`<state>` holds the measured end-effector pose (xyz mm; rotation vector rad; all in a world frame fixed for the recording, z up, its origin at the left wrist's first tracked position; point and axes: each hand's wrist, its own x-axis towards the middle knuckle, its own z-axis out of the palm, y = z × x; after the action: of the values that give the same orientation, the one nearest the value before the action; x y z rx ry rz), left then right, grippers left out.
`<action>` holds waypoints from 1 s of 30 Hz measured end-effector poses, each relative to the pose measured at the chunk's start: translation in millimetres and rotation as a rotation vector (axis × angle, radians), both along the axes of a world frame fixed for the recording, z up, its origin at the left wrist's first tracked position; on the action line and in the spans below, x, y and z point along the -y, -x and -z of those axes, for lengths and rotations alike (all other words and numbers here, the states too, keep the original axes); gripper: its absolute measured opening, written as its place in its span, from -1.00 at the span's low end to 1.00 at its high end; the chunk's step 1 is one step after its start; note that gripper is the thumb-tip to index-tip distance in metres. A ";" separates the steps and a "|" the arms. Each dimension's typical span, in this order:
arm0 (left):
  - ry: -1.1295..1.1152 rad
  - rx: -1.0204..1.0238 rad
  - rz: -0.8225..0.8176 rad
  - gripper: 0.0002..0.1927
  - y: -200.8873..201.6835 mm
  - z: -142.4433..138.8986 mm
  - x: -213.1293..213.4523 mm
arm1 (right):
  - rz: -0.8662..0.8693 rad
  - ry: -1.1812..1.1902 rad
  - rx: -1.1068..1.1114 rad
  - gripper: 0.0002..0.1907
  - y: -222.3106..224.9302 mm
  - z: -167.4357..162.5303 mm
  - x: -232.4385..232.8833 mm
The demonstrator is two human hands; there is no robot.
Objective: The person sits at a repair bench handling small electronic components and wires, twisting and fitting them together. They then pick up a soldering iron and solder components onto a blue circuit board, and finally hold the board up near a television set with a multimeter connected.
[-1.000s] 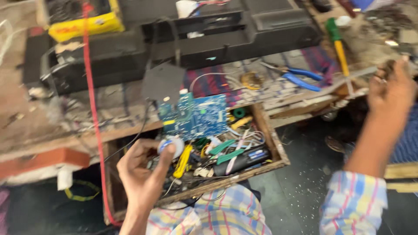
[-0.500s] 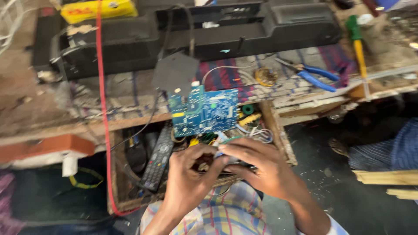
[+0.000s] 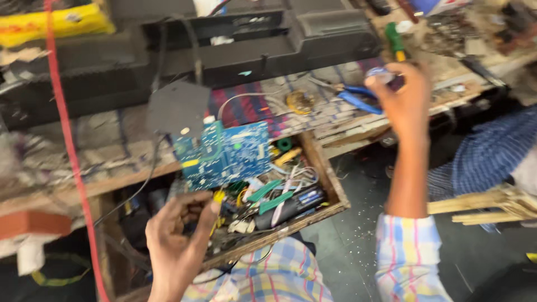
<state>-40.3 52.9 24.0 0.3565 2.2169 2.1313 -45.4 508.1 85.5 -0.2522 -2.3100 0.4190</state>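
Cluttered wooden workbench (image 3: 112, 162), open drawer (image 3: 327, 184) below. Your right hand (image 3: 404, 100), at 1 o'clock, pinches a small whitish round part (image 3: 380, 72). Left hand (image 3: 179, 235), at 7 o'clock, curls loosely, seemingly empty. Risk: the drawer-edge blue circuit board (image 3: 226, 154) could slip among loose wires.

Two bare hands in view: the left hand (image 3: 178, 237) over the drawer, the right hand (image 3: 404, 98) raised above the counter (image 3: 84, 162); one small round blue-and-white object (image 3: 381, 73) in the right hand's fingers; one open wooden drawer (image 3: 327, 182), packed with small parts too blurred to count; one blue circuit board (image 3: 226, 154) at its back edge; one pair of blue-handled pliers (image 3: 358, 99); one green-handled screwdriver (image 3: 395, 42); one red cable (image 3: 67, 145); one yellow box (image 3: 53, 25); one long black casing (image 3: 251, 45).
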 end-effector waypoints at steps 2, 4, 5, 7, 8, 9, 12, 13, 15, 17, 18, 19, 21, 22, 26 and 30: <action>0.043 0.020 -0.053 -0.81 7.0 -0.6 8.9 | 0.103 -0.030 0.104 -0.56 10.1 -1.7 -1.5; -0.012 -0.052 -0.082 -0.80 13.5 -0.9 11.5 | 0.273 -0.038 0.259 -0.54 7.2 -12.7 12.8; -0.038 -0.081 -0.092 -0.80 14.8 -1.3 12.0 | 0.182 -0.024 0.121 -0.62 2.4 -18.0 26.1; -0.008 -0.106 -0.113 -0.81 17.9 -2.3 11.2 | 0.005 0.014 -0.149 -0.74 -2.4 -19.8 65.2; 0.011 -0.117 -0.120 -0.81 18.6 -3.2 10.3 | -0.128 -0.031 -0.095 -0.78 1.6 -20.9 84.2; 0.026 -0.131 -0.122 -0.81 17.4 -4.3 9.1 | -0.258 -0.068 -0.036 -0.82 3.0 -21.6 101.7; 0.113 -0.201 -0.133 -0.78 17.0 -9.8 5.7 | -0.459 -0.124 0.052 -0.85 18.7 -16.3 148.7; 0.165 -0.223 -0.151 -0.75 16.5 -12.2 5.2 | -0.501 -0.140 0.065 -0.84 25.2 -16.1 157.8; 0.281 -0.274 -0.191 -0.67 15.2 -16.6 4.2 | -0.488 -0.181 0.124 -0.84 33.9 -18.5 168.1; 0.416 -0.341 -0.243 -0.55 15.5 -19.9 4.1 | -0.505 -0.220 0.156 -0.85 41.7 -18.7 175.4; 0.442 -0.420 -0.206 -0.50 15.5 -21.3 4.8 | -0.523 -0.238 0.158 -0.85 43.9 -20.7 175.8; 0.471 -0.496 -0.165 -0.45 15.4 -22.1 5.1 | -0.541 -0.255 0.161 -0.84 45.7 -21.7 176.5; 0.561 -0.600 -0.081 -0.41 15.9 -23.2 7.0 | -0.533 -0.239 0.195 -0.87 47.1 -23.5 176.9; 0.619 -0.632 -0.038 -0.41 17.0 -23.5 7.6 | -0.520 -0.232 0.214 -0.89 46.2 -23.6 177.8; 0.871 -0.872 0.021 -0.43 26.5 -24.8 10.8 | -0.451 -0.206 0.148 -0.90 28.1 -21.9 184.0; 0.941 -0.968 0.081 -0.53 35.2 -31.0 21.0 | -0.345 0.098 0.225 -0.92 -1.1 -11.9 198.9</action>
<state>-75.5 31.9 54.9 1.5332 3.1930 0.6384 -44.3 309.2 97.5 0.0586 -2.5640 0.7078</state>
